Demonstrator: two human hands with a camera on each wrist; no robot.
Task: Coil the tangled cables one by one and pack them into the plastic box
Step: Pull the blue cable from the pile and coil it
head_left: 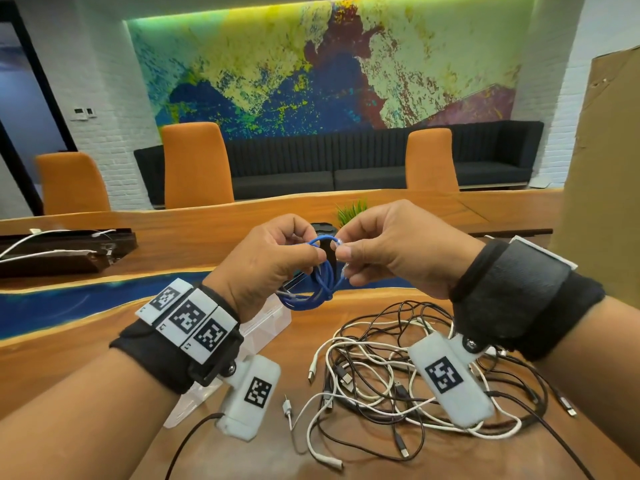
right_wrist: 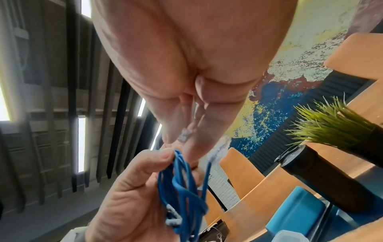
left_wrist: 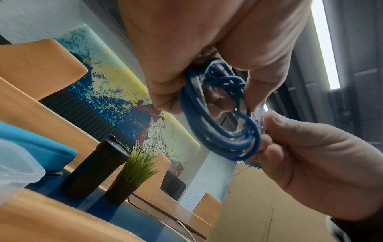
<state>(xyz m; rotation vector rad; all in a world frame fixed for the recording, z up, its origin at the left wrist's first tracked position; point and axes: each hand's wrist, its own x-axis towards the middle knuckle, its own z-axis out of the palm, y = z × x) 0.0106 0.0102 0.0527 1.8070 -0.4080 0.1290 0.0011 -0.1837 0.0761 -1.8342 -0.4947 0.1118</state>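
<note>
Above the near edge of the wooden table (head_left: 363,209), from the head view, both hands were up: the left hand (head_left: 266,265) had its fingers curled round a small coil of blue cable (head_left: 320,289), and the right hand (head_left: 391,247) pinched the cable's clear plug end just beside it. Below them the plastic box (head_left: 266,323) sat near the table's near-left part, partly hidden by the left wrist, while the tangled black and white cables (head_left: 381,368) lay in a heap toward the near-right.

From the left wrist, the blue cable (left_wrist: 219,124) showed as several loops gripped by the left hand (left_wrist: 186,49), with the right hand (left_wrist: 311,155) nipping the loops and plug at their lower side.

From the right wrist, the right hand (right_wrist: 186,65) squeezed the clear plug between fingertips, and the left hand (right_wrist: 128,196) clutched the blue cable (right_wrist: 182,188) hanging below.
</note>
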